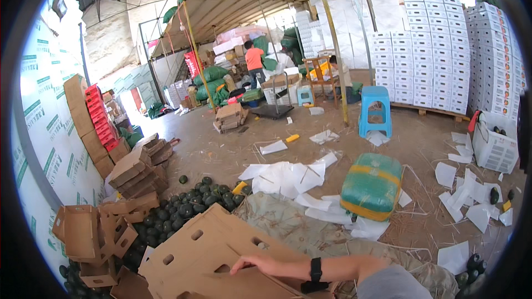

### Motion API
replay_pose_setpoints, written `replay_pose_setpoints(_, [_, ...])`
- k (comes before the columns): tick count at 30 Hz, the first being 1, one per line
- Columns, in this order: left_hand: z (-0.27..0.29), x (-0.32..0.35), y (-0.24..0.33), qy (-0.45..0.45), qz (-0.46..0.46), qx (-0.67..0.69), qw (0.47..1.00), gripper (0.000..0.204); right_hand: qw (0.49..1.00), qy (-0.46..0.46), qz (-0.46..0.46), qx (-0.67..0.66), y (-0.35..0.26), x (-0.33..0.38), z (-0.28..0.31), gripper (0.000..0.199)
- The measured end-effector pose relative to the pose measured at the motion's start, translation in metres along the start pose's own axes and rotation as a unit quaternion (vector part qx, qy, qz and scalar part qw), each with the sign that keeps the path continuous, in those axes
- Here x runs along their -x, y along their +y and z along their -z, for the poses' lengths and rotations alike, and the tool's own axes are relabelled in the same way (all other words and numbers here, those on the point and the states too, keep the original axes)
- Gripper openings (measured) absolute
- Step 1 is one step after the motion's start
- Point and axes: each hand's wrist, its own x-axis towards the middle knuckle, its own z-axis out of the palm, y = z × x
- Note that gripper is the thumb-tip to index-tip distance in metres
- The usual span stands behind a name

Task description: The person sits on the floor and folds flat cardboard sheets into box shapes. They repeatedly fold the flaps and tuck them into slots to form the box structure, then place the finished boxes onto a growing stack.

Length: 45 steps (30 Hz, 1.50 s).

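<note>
My right hand (pixel 256 264) reaches in from the lower right, with a black wristband (pixel 316 274) and a grey sleeve on the arm. Its fingers bend down together onto a large brown flattened cardboard box (pixel 188 243), beside one of the slots cut in it. The fingers look closed on the cardboard; their undersides are hidden. My left hand is out of view. Just beyond the cardboard lies a heap of dark green avocados (pixel 183 207), some under its left edge.
Empty cardboard trays (pixel 77 232) stand at the left. A green bundle with yellow tape (pixel 372 185) sits on a grey tarp (pixel 277 213). Farther off are a blue stool (pixel 376 112), a white crate (pixel 495 144), stacked white cartons (pixel 424 66) and a person (pixel 254 61).
</note>
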Motion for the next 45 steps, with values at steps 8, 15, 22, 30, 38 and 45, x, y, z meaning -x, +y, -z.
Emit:
replay_pose_setpoints(8, [0.038,-0.017,-0.024,0.046,-0.034,-0.392,0.918,0.046,0.934,0.297,-0.109,0.167,-0.025,0.017,-0.019,0.059])
replay_pose_setpoints(15, [-0.015,-0.014,0.026,-0.075,0.015,-0.130,0.989,0.043,0.966,0.144,-0.212,0.018,0.000,0.027,0.084,0.062])
replay_pose_setpoints(22, [-0.048,0.000,0.056,-0.207,-0.276,-0.636,0.691,0.022,0.654,-0.305,-0.223,0.656,-0.091,-0.034,-0.066,0.037])
replay_pose_setpoints(30, [-0.084,-0.024,0.063,-0.062,-0.202,-0.801,0.560,0.031,0.659,-0.122,-0.107,0.734,-0.077,-0.027,-0.038,0.026])
replay_pose_setpoints(38, [0.128,-0.012,0.123,0.394,-0.427,-0.197,0.790,0.075,0.628,0.145,-0.004,0.764,-0.112,0.054,0.012,0.066])
replay_pose_setpoints(45, [0.011,0.019,-0.106,0.165,-0.040,-0.110,0.979,0.102,0.850,0.172,-0.263,0.424,-0.056,0.106,0.018,0.091])
